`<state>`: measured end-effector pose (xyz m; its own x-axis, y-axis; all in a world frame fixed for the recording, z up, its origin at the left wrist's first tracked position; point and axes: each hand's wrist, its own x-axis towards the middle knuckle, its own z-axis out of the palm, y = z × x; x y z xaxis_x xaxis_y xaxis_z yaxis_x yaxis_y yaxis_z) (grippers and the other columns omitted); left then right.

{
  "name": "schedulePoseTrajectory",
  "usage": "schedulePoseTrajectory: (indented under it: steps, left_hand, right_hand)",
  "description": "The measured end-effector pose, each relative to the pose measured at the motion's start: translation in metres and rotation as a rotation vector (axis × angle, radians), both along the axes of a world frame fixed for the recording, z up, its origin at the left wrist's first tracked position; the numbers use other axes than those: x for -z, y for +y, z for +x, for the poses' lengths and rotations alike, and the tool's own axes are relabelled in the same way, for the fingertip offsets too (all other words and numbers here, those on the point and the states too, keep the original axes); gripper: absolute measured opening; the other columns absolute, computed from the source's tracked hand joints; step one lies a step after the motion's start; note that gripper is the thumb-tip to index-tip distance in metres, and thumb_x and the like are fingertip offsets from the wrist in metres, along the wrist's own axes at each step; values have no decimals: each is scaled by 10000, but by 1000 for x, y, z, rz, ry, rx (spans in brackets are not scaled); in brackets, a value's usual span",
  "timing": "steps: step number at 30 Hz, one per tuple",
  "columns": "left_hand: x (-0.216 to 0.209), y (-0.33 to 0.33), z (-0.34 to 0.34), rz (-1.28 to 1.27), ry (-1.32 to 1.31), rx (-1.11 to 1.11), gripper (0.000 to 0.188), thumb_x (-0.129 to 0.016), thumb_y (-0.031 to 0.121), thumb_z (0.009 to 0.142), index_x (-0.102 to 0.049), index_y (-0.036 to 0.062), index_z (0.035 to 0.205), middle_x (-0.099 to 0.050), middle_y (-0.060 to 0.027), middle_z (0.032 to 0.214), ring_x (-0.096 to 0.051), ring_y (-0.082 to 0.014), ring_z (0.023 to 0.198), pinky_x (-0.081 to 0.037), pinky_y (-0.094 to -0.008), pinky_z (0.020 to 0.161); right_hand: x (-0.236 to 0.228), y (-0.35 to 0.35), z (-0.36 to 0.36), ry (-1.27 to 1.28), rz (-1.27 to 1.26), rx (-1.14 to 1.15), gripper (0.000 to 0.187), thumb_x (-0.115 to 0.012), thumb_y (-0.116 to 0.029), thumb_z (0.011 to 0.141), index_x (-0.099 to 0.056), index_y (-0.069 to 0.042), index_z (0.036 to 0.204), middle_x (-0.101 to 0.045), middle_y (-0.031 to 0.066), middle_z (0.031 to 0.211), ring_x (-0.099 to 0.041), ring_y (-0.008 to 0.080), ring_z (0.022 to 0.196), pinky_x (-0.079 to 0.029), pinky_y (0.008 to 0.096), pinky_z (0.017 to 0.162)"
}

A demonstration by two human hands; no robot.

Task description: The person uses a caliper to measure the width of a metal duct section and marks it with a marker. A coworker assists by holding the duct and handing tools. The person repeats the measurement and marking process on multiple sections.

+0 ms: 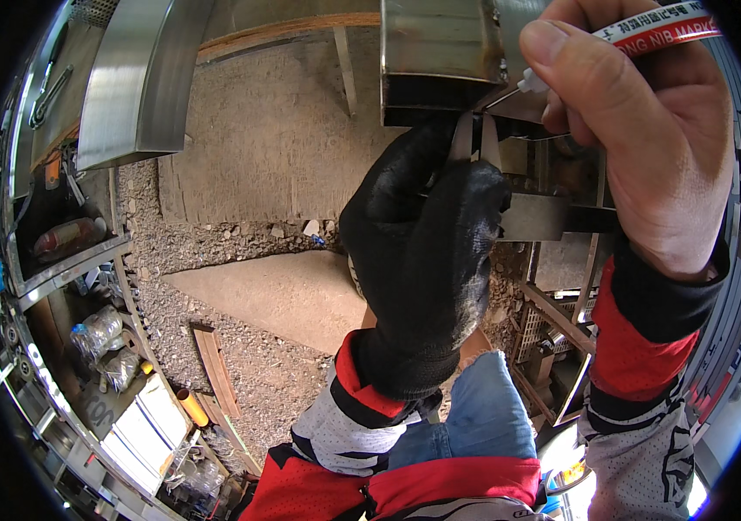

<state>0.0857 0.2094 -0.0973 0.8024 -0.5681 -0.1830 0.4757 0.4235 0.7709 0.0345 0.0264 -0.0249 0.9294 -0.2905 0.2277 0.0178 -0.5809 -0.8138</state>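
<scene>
My left hand (427, 234), in a black work glove, is closed around a caliper (533, 217). Its pointed jaws (488, 137) reach up to the lower end of a square steel tube (441, 43), and its flat beam sticks out to the right of the glove. Bare and closed, my right hand (639, 113) grips a white and red marker (657, 28) with a long thin nib. The nib tip is close to the jaw tips by the tube's corner; whether it touches the metal I cannot tell. My palm hides part of the caliper.
Another brushed steel tube (140, 82) stands out at the upper left. Shelving on the left holds plastic bottles (97, 334) and a reddish bottle (68, 239). A board (275, 300) lies on the gravel floor. At the right are a metal rack (561, 317) and long stacked bars (739, 260).
</scene>
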Motion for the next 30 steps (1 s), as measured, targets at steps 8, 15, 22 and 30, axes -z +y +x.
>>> schedulePoseTrajectory:
  steps: [8,15,22,30]
  left_hand:
    - [0,-1,0,5,1,5,299,-620,107,926,-683,4,1200,-708,-22,934,-594,-47,736,-461,-197,624]
    - [0,-1,-1,14,-2,6,300,-615,109,927,-684,3,1199,-709,-24,935,-594,-47,735,-460,-197,622]
    - [-3,1,-1,42,13,6,301,-611,110,928,-684,2,1199,-710,-25,936,-593,-48,733,-458,-197,620]
    - [-7,28,-30,186,46,57,303,-605,112,929,-685,1,1199,-712,-27,938,-593,-48,731,-457,-197,617]
  right_hand:
    - [0,0,1,-5,-10,-5,271,-510,-185,1007,-622,43,1103,-479,1,729,-450,83,618,-466,286,633]
    - [0,0,2,-14,-18,-11,269,-509,-184,1008,-622,41,1101,-472,-2,735,-446,81,620,-466,286,628]
    - [3,-7,2,-63,-25,-31,267,-507,-183,1008,-622,40,1099,-465,-5,742,-442,79,622,-467,285,622]
    - [-18,20,-31,-226,274,67,240,-506,-211,1030,-581,13,1070,-453,-8,725,-449,84,619,-471,282,619]
